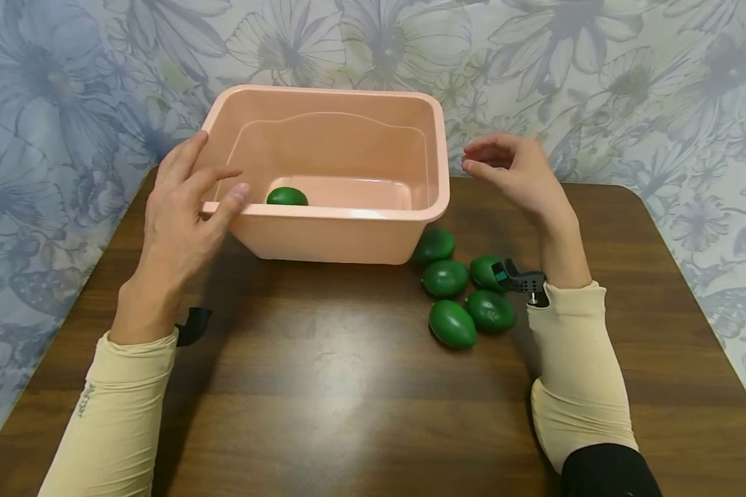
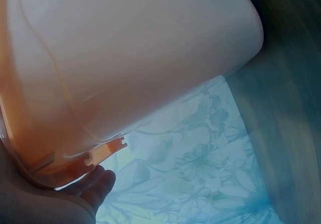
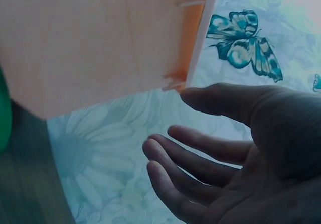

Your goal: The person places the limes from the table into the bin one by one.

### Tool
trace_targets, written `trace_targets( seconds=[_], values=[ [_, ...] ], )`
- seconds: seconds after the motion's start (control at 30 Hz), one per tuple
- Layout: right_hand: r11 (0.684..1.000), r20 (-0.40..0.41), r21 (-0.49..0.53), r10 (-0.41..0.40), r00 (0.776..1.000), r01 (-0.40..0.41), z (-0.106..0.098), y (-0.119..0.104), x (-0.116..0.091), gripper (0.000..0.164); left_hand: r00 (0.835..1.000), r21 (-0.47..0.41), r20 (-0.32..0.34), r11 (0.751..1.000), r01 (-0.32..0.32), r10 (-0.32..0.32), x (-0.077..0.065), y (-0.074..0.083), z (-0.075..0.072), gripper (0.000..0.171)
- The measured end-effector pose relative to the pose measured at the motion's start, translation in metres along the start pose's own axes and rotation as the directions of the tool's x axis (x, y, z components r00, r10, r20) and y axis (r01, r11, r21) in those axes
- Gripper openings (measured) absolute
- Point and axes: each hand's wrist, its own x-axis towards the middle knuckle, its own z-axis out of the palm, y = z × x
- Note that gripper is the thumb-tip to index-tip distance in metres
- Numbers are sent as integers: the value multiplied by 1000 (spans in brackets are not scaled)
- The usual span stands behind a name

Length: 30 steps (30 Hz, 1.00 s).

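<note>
Left hand [image 1: 177, 200]: holds the pink tub [image 1: 323, 235] at its near-left corner.
Left thumb: laid across the front rim, tip toward the inside.
Other left fingers: spread apart from the thumb, along the left side; partly hidden by the tub in the left wrist view.
Right hand [image 1: 525, 169]: hovers just right of the tub, apart from its rim in the head view.
Right fingers: loosely bent, parted from the thumb.
Tub: set on the wooden table [image 1: 323, 414], between left thumb and right fingertips.
Single green fruit [image 1: 287, 196]: inside the tub, right of the left thumb, partly covered by the front rim.
Five green fruits [image 1: 445, 278]: clustered on the table, nearer the body than the right fingertips.
Farthest of the five: partly covered by the tub's near-right corner.
Black mount [image 1: 519, 279]: at the right wrist, behind the right fingers.
Pale sleeves [image 1: 572, 359]: on both forearms, well behind the fingertips.
Floral wallpaper [image 1: 566, 69]: beyond all the fingers.
</note>
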Motion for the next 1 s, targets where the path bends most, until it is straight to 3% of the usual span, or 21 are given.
trace_targets(
  seconds=[0.17,0.3,0.4,0.57,0.83,1.0],
  values=[
    [999,142,-40,-16,990,21,0,13,-1,36,1000,7,17,1000,18,-18,0,0,1,53],
    [998,291,3,-58,955,60,3,21,1,35,1000,8,16,1000,15,-15,-1,-1,1,53],
    [997,397,48,-77,915,63,6,25,3,37,1000,7,8,1000,1,-2,-1,-2,1,54],
    [994,551,106,-51,833,-9,11,32,5,46,1000,7,-3,1000,-13,13,0,-2,-1,55],
    [989,666,103,11,746,-107,19,53,9,55,1000,13,-1,1000,3,-3,0,-2,-2,55],
    [994,731,64,10,682,-84,27,61,12,60,1000,2,-7,1000,0,0,-1,-1,-2,56]
  ],
)
